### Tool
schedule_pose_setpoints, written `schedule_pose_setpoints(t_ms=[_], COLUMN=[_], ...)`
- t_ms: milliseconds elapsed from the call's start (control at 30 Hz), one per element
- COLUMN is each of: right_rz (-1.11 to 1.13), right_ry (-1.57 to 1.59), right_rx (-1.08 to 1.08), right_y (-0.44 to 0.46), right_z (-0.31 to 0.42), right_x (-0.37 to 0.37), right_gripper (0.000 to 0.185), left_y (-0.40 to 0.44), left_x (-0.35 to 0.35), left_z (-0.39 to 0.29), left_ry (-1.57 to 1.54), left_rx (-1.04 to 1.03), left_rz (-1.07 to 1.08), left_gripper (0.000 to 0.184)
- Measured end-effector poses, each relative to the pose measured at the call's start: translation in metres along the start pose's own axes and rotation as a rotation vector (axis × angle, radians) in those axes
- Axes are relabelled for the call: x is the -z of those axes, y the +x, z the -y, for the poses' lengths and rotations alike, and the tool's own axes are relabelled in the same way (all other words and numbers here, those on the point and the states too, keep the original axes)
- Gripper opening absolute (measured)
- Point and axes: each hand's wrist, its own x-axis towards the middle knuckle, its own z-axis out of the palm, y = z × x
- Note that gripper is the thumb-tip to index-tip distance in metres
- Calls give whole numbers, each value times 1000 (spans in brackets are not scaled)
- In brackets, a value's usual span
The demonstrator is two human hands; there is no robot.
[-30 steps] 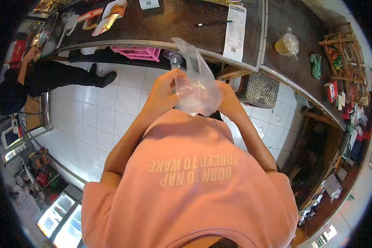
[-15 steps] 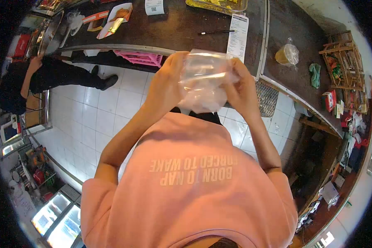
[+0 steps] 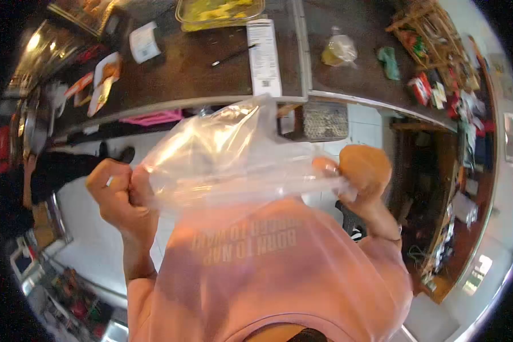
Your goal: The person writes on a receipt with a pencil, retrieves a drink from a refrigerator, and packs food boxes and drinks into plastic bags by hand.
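Note:
A clear plastic bag (image 3: 228, 154) is stretched wide in front of my chest, puffed out toward the counter. My left hand (image 3: 122, 191) grips its edge at the left with curled fingers. At the right, my right hand (image 3: 362, 174) is closed round the other end of the bag. The film is see-through, and the pink shirt (image 3: 256, 268) shows behind its lower edge. Nothing can be made out inside the bag.
The dark counter (image 3: 205, 74) bears a receipt (image 3: 263, 57), a pen (image 3: 233, 56), a glass tray of yellow food (image 3: 219, 12), a tied bag (image 3: 339, 50) and a green cloth (image 3: 389, 62). Another person's dark-clothed legs (image 3: 68, 171) are at the left.
My hands have moved far apart, and the bag, crumpled between them before, is now spread wide. The view has turned, so the counter items sit further left.

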Motion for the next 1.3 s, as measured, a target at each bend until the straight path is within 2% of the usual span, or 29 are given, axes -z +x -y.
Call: schedule_pose_setpoints(t_ms=[33, 67, 133, 167, 200, 233, 300, 333, 433, 500, 633, 667, 700, 767, 833, 900, 967, 1000, 1100, 1133, 1167, 1233, 1300], right_rz=[-15, -29, -30, 55, 141, 242, 161, 92, -69, -67, -271, -247, -206, -108, -168, -232, -195, -172, -199, -124, -186, -313, -107], right_ry=[-7, -13, 158, 182, 195, 81, 16, 34, 115, 246, 107, -60, -122, -246, -302, -375, -366, -360, -286, -212, -153, -43, -22], right_rx=[-29, -58, -192, -317, -443, -424, -614, -553, -475, -513, -610, -568, -531, -472, -498, -460, -484, -494, -497, -509, -632, -876, -967], right_y=[4, 7, 9, 10, 11, 10, 24, 25, 7, -17, -60, -72, -87, -120, -141, -164, -189, -200, -217, -219, -220, -219, -204], right_z=[3, 7, 5, 4, 3, -2, -8, -17, -50, -67, -119, -139, -158, -196, -224, -249, -270, -278, -306, -317, -333, -371, -398], right_x=[7, 14, 7, 3, 0, 1, 11, 13, 17, 5, 44, 61, 74, 106, 144, 175, 197, 206, 237, 249, 260, 279, 281], right_gripper=[21, 21, 34, 33, 33, 23, 44, 42, 39, 39, 34, 26, 26, 26, 10, 15, 20, 22, 21, 16, 13, 9, 8], left_y=[0, 1, 21, 35, 57, 71, 83, 83, 81, 76, 66, 61, 55, 40, 32, 24, 19, 18, 16, 20, 25, 42, 68], left_x=[-5, -4, -25, -43, -60, -78, -104, -115, -150, -175, -224, -239, -252, -277, -298, -319, -337, -342, -361, -368, -376, -394, -414], left_z=[2, 0, 10, 15, 13, 10, -22, -54, -92, -112, -170, -183, -195, -232, -276, -316, -343, -356, -389, -394, -395, -401, -410], left_ry=[-137, -264, -183, -154, -94, -52, -73, -133, -259, -254, -68, -25, 15, 21, -39, -39, -127, -21, -44, -31, -22, 52, 171], left_rx=[42, 279, 193, 148, -60, -314, -439, -326, -387, -509, -662, -703, -748, -698, -658, -653, -621, -637, -596, -560, -518, -317, 8], left_rz=[-35, 47, 131, 166, 198, 249, 383, 483, 582, 519, 442, 424, 412, 478, 489, 488, 552, 589, 644, 616, 587, 526, 456], left_gripper=[28, 30, 32, 34, 39, 40, 42, 44, 43, 40, 47, 49, 51, 53, 55, 59, 61, 60, 59, 58, 57, 56, 56])
